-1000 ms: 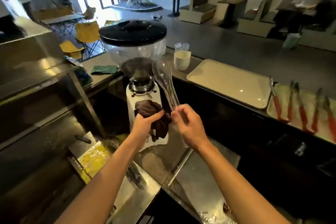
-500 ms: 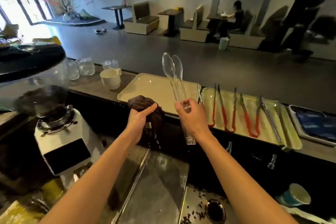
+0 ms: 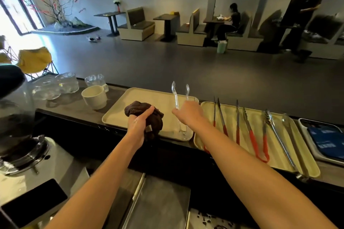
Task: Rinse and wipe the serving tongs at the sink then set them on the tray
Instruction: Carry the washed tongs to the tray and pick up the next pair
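The clear plastic serving tongs [image 3: 175, 98] lie low over the right part of the beige tray [image 3: 115, 117] on the counter. Their tips point away from me and their hinge end is near the tray's front edge. My right hand [image 3: 189, 113] is on top of them and holds them at the middle, index finger stretched out to the left. I cannot tell whether the tongs touch the tray. My left hand [image 3: 138, 123] grips a bunched dark brown cloth [image 3: 143, 110] above the same tray, just left of the tongs.
A second beige tray [image 3: 279, 156] to the right holds several red-handled and metal tongs. Beyond it is a tray with blue items [image 3: 323, 137]. A white cup [image 3: 95, 96] and glass jugs [image 3: 55, 85] stand to the left, a coffee grinder [image 3: 22, 135] nearer. Steel sink surface [image 3: 158, 202] lies below.
My view turned right from the grinder to the trays. Both hands moved forward from over the sink to over the beige tray, and the tongs tipped from upright to nearly flat.
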The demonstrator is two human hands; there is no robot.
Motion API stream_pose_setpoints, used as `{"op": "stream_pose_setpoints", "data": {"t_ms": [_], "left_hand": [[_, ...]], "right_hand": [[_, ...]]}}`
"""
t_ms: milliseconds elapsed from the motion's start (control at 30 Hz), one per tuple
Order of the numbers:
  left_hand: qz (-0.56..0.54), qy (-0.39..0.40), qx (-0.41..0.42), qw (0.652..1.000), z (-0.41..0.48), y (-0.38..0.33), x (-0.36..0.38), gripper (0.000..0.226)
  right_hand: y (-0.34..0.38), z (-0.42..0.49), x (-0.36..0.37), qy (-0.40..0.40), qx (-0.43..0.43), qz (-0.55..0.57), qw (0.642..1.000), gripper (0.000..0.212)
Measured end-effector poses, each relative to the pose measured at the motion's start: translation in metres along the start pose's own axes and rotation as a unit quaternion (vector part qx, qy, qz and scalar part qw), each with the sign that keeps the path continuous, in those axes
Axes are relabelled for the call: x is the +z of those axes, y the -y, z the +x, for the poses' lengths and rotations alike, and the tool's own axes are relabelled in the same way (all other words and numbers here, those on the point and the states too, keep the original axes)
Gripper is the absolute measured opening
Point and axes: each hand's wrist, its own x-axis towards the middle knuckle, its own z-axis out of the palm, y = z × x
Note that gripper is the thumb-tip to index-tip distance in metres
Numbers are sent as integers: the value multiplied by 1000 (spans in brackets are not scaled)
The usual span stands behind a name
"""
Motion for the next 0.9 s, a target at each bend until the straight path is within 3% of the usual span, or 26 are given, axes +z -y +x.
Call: {"op": "stream_pose_setpoints", "data": {"t_ms": [133, 300, 467, 667, 900], "left_hand": [[-1, -11, -7, 1000, 12, 2, -3, 13], [13, -19, -8, 1000, 20, 6, -9, 36], [4, -23, 6, 1000, 12, -2, -22, 24], [-18, -44, 36, 998, -14, -13, -61, 8], [-7, -127, 49, 991, -69, -15, -148, 9]], "right_hand": [[3, 20, 17, 7, -4, -32, 999, 34], [2, 26, 34, 18, 17, -75, 997, 30], [9, 12, 26, -53, -15, -125, 991, 61], [63, -31, 24, -24, -100, 42, 994, 48], [136, -109, 57, 9, -182, 215, 960, 30]]}}
